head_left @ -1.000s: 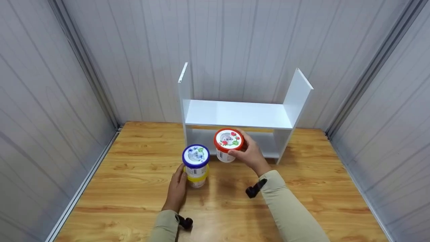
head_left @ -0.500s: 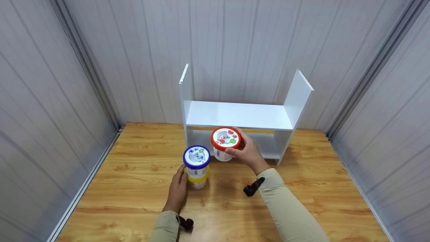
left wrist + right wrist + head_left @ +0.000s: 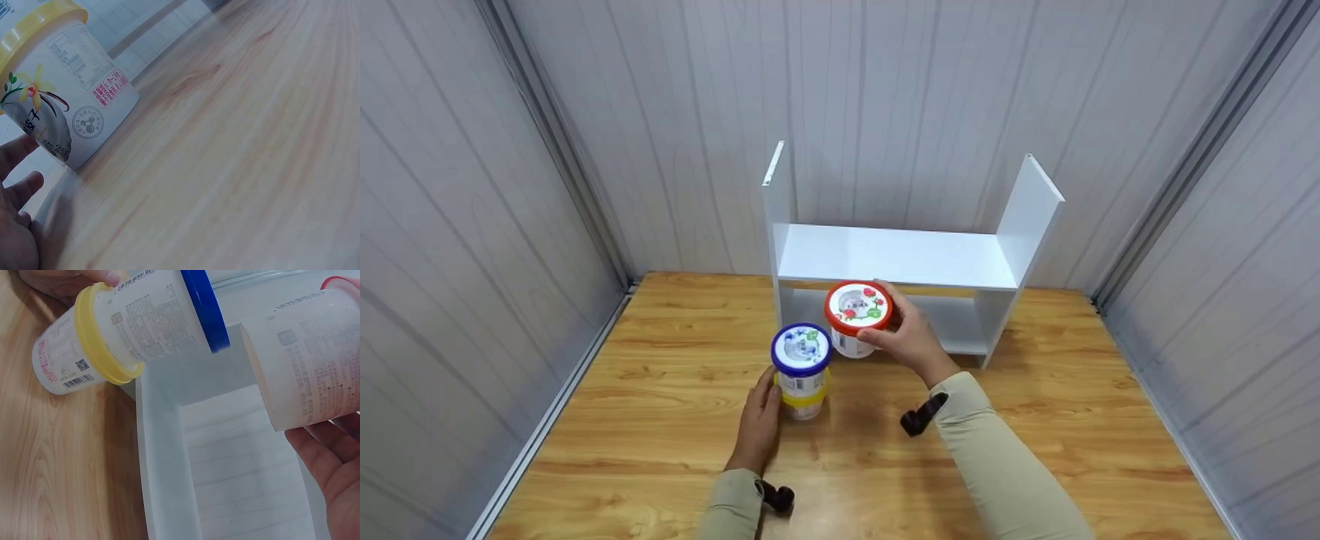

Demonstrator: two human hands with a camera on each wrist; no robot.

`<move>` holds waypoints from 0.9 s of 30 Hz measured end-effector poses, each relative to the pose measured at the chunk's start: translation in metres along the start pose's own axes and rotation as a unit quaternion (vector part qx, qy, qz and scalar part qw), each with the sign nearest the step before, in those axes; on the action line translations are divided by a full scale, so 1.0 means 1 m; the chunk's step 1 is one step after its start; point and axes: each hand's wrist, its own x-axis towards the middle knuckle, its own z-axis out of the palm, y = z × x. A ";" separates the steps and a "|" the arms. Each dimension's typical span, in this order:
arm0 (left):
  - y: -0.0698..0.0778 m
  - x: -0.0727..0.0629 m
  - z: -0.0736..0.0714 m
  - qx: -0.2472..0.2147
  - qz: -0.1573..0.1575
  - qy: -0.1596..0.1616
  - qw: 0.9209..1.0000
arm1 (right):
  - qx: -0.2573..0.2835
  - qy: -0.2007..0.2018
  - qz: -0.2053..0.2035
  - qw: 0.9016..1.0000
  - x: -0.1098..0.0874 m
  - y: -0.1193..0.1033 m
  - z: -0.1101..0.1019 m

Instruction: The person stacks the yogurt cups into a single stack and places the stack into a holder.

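Two lidded tubs stand stacked on the wooden table: a white tub with a yellow lid [image 3: 806,401] below and a white tub with a blue lid [image 3: 801,350] upright on top. My left hand [image 3: 756,421] rests against the left side of the stack, its fingers near the yellow lid. In the left wrist view the lower tub [image 3: 73,95] shows a vanilla flower print. My right hand [image 3: 911,337] holds a white tub with a red lid [image 3: 858,307] in the air, behind and right of the stack, with its base [image 3: 261,382] higher than the table.
A white two-level shelf unit [image 3: 896,255] with upright side panels stands behind the tubs, near the back wall [image 3: 900,112]. Panelled walls enclose the wooden table [image 3: 682,360] on the left, back and right.
My right hand has moved the red-lidded tub slightly left and up, closer to the stack. The left hand and the stacked tubs stay in place.
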 end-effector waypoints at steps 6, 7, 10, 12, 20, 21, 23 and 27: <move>0.000 -0.001 0.002 -0.003 -0.016 0.001 1.000 | 0.004 -0.002 0.007 1.000 0.001 -0.003 0.003; 0.000 -0.001 0.001 -0.003 -0.018 0.001 1.000 | 0.004 -0.002 0.009 1.000 0.002 -0.003 0.004; 0.000 -0.002 0.000 -0.008 -0.021 0.001 1.000 | 0.002 -0.002 0.010 1.000 0.003 -0.004 0.006; 0.001 -0.002 -0.001 -0.010 -0.017 -0.001 1.000 | 0.002 -0.003 0.009 1.000 0.004 -0.005 0.009; 0.002 -0.002 0.000 -0.009 -0.019 -0.004 1.000 | 0.006 -0.007 0.007 1.000 0.007 -0.007 0.016; 0.002 -0.002 0.000 -0.009 -0.018 -0.003 1.000 | 0.007 -0.007 0.008 1.000 0.008 -0.007 0.017; 0.001 -0.001 0.000 -0.010 -0.013 -0.004 1.000 | 0.008 -0.010 0.001 1.000 0.008 -0.007 0.019; 0.000 -0.001 0.000 -0.017 -0.005 -0.006 1.000 | 0.011 -0.018 -0.012 1.000 0.009 -0.007 0.023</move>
